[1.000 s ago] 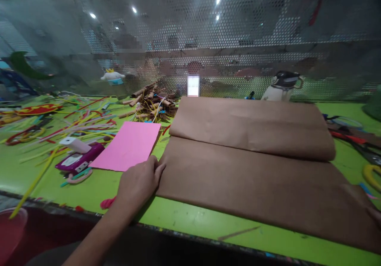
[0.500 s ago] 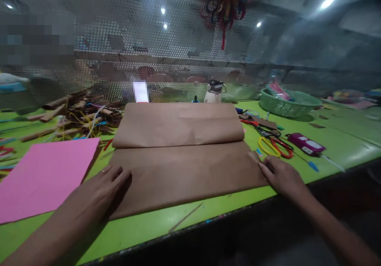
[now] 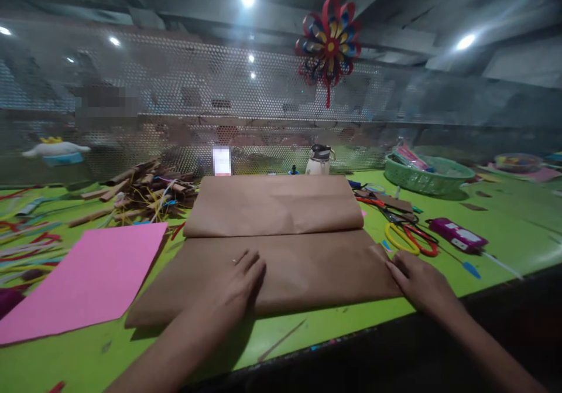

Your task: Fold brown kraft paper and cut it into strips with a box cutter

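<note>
A large sheet of brown paper (image 3: 307, 267) lies folded before me, its far part doubled over into a raised flap (image 3: 272, 205). My left hand (image 3: 239, 282) rests palm down on the near layer, left of its middle, with the fingers stretched forward and nothing held in them. At the right edge, my right hand (image 3: 421, 279) pinches the paper between thumb and fingers, where the corner is slightly lifted. A pink sheet (image 3: 96, 276) lies flat to the left of the brown paper.
Rolled brown paper pieces (image 3: 140, 191) and coloured strips are heaped at the left. On the right are yellow-handled scissors (image 3: 399, 239), red-handled scissors (image 3: 424, 241), a purple device (image 3: 456, 235) and a green basket (image 3: 428, 176). A bottle (image 3: 319, 161) stands behind the paper.
My left hand has slid right across the brown paper, from near its left edge toward the middle. My right hand keeps its pinch at the right edge. The camera view has tilted up slightly.
</note>
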Demonstrator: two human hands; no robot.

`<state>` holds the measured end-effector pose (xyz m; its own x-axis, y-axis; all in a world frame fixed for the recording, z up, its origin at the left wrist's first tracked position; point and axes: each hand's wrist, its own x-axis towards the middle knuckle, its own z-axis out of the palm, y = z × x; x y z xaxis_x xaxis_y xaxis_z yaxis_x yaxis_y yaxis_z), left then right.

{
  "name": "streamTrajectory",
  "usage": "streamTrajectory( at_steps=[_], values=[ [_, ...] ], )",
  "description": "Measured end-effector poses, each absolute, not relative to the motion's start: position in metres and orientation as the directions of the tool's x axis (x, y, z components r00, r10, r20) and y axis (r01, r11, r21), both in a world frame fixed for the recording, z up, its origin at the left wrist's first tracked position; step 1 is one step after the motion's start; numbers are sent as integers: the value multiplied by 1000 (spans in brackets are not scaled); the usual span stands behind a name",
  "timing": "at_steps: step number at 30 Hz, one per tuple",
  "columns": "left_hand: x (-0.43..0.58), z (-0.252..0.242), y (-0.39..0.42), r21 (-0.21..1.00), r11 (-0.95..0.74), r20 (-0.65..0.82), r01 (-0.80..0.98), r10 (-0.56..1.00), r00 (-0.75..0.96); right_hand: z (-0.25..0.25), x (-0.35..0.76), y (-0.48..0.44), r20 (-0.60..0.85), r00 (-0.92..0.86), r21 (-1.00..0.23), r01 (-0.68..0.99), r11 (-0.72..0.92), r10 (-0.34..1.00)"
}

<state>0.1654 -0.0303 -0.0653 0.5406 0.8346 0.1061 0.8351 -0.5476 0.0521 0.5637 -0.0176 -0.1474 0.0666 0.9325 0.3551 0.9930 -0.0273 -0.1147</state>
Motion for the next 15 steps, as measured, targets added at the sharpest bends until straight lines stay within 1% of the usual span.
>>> streamTrajectory(
  at_steps=[4,9,12,15],
  values=[
    [185,-73,-34,96,-592,77,800,806,587,-148,566,-18,327,78,-113,993,-43,942],
    [185,-82,-42,162,-548,-39,820,827,560,-148,567,-17,310,84,-131,990,-45,947],
    [182,-86,-45,158,-526,-32,836,843,537,-149,569,-18,308,96,-147,988,-52,946],
    [182,-88,-48,160,-522,-18,838,847,531,-155,576,-18,320,67,-164,986,-15,945]
  ],
)
